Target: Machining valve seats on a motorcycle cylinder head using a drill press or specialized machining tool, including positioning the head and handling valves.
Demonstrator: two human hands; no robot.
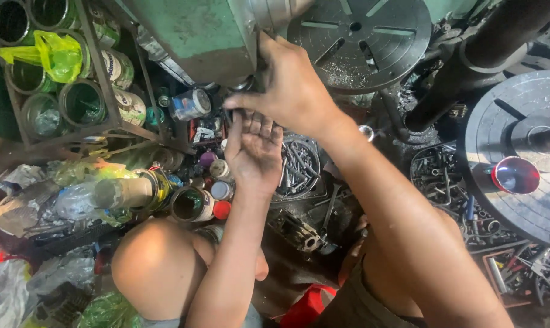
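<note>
My right hand (293, 85) reaches up under the green machine head (190, 33), its fingers closed around a dark metal chuck (246, 84) that they mostly hide. Just below it, my left hand (254, 152) is held palm up with fingers spread, the fingertips touching the underside of my right hand. Nothing lies in the left palm. Both hands are grimy. My bare knee (159, 261) shows beneath the left forearm.
A round slotted metal table (360, 36) sits behind the hands. A second round plate (500, 109) at the right carries a red bowl (515, 175). Left: a rack of open cans (62, 91) and a green bag (53, 54). Bolts (299, 164) and tools (518, 267) litter the floor.
</note>
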